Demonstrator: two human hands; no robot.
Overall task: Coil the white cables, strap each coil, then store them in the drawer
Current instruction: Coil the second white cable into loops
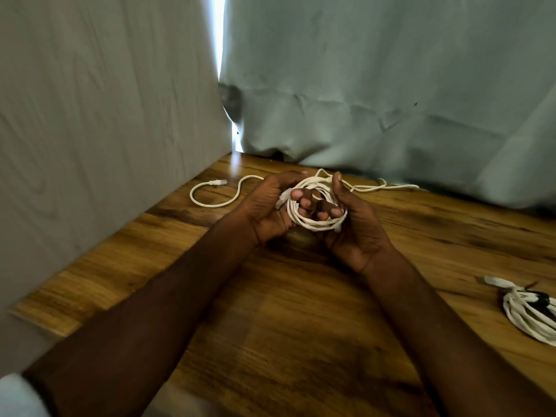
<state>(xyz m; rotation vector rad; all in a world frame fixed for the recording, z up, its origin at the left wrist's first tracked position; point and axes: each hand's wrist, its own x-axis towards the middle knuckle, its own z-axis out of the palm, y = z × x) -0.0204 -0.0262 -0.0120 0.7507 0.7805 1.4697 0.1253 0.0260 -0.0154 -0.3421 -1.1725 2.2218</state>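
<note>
Coiling the white cable over the tabletop (270,296)

Our left hand (264,206) and right hand (355,224) gripped the white cable coil (313,206), fingers curled through it; a strapped coil (529,311) lay right.

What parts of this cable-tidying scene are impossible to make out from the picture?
Head view, the only one:
- Strapped coil: cut off by the right edge; its dark strap is blurred.
- Coil in hand: the fingers of the left hand and right hand cover part of it, hiding how many loops it has.
- Loose cable: its far run vanishes behind the hands.
- Drawer: nowhere in view.
- Behind the curtain: hidden.
</note>
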